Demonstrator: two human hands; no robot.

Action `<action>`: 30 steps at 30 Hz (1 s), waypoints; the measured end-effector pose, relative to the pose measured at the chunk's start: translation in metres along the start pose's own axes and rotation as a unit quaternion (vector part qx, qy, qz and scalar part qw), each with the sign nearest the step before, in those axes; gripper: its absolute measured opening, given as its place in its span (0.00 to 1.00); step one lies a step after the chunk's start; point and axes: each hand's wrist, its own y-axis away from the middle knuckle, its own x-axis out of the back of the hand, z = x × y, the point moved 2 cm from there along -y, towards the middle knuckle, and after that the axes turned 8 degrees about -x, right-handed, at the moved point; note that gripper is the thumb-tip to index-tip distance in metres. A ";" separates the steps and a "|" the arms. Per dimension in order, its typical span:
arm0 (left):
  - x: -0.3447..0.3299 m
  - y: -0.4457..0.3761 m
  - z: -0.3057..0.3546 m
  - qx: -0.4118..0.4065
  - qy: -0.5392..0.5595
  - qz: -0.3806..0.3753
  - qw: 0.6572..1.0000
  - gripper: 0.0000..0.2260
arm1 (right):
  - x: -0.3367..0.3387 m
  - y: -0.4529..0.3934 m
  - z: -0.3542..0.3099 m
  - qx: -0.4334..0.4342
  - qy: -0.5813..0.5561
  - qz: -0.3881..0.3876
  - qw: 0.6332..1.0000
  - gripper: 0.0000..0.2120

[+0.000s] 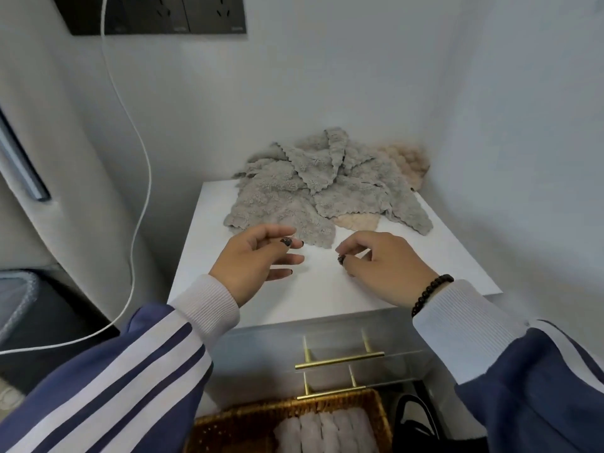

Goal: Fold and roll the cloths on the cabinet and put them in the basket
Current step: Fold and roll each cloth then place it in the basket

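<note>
Looks like a room corner in a home. Plain pale walls closing in a small white cabinet (327, 282) with brass drawer handles (340, 360). Dark multi-socket wall panel (153, 14) up high, a white cable (139, 178) trailing down from it. Fluffy grey and cream household cloths (313, 188) heaped on the cabinet top; woven wicker basket (228, 423) of rolled towels (323, 431) on the floor below.
</note>
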 end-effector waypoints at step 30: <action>0.010 -0.069 -0.010 0.049 -0.010 0.003 0.999 0.11 | -0.030 -0.081 -0.043 0.054 0.150 0.132 0.978 0.26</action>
